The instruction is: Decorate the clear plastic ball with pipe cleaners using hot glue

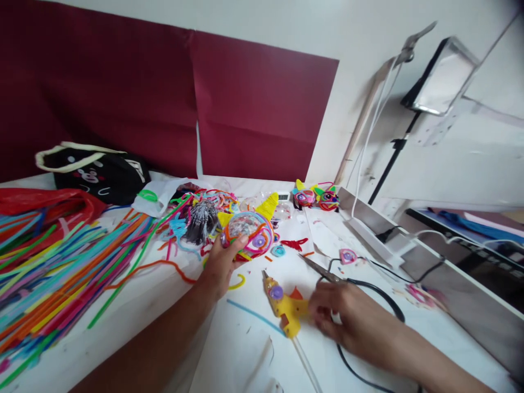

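My left hand (221, 265) is closed around a round craft figure (248, 232). The figure has a clear bulging middle, coiled pipe-cleaner trim, a purple-centred eye and yellow pointed ears. My right hand (341, 308), slightly blurred, has its fingers curled at the handle of a yellow hot glue gun (289, 311). The gun lies on its side, nozzle pointing away, with a clear glue stick (307, 363) out of its rear. A round purple piece (277, 292) shows on its body. Just behind my right hand lie black-handled scissors (323, 270), partly hidden by it.
Many coloured pipe cleaners (82, 273) spread across the left. Two finished-looking figures (315, 197) stand at the back. A pink coiled piece (347, 256) and red pipe cleaner (295, 244) lie nearby. A black bag (98, 174), power strip (376, 237) and lamp (444, 76) surround the work surface.
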A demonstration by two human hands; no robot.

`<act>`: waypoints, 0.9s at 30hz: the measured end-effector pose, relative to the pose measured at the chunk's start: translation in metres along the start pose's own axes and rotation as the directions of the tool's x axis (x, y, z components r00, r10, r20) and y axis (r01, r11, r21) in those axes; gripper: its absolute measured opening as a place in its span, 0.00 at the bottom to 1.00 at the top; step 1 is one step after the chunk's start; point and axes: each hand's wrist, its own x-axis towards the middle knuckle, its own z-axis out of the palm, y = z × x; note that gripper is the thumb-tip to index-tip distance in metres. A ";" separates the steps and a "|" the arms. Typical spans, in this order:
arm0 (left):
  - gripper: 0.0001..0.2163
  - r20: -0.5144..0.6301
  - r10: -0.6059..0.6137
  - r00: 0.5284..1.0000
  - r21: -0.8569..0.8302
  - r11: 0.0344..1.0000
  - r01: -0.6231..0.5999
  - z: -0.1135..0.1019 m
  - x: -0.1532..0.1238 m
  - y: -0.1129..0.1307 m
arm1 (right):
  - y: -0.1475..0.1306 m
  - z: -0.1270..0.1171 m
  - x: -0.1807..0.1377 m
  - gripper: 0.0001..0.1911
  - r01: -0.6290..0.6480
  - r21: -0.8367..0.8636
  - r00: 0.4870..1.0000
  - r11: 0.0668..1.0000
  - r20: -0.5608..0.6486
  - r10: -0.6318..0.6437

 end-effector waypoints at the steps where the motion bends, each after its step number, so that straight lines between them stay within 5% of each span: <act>1: 0.31 0.010 0.003 1.000 -0.011 1.000 -0.003 0.000 0.000 0.000 | 0.000 0.007 -0.008 0.07 0.000 -0.032 1.000 0.999 0.029 0.001; 9: 0.28 0.063 0.002 0.998 -0.036 0.999 0.000 0.002 -0.002 0.000 | -0.003 0.043 -0.039 0.05 -0.061 0.010 0.993 0.998 0.099 0.060; 13: 0.26 0.077 0.012 0.997 -0.001 1.000 -0.012 0.002 -0.002 -0.002 | -0.002 0.033 -0.036 0.04 -0.032 0.106 0.993 0.994 -0.106 0.044; 16: 0.28 0.080 0.034 0.996 0.035 0.999 -0.037 0.003 -0.002 -0.004 | -0.003 0.016 -0.016 0.07 0.046 0.101 0.905 0.994 -0.426 0.001; 19: 0.32 0.058 0.036 0.998 0.072 0.997 -0.040 0.005 -0.005 -0.003 | -0.005 -0.003 0.017 0.09 0.138 -0.004 0.821 0.990 -0.558 -0.116; 27: 0.33 0.059 0.079 0.995 0.162 0.983 -0.087 0.006 -0.008 -0.004 | -0.003 -0.017 0.080 0.09 0.195 -0.276 0.828 0.941 -0.467 -0.309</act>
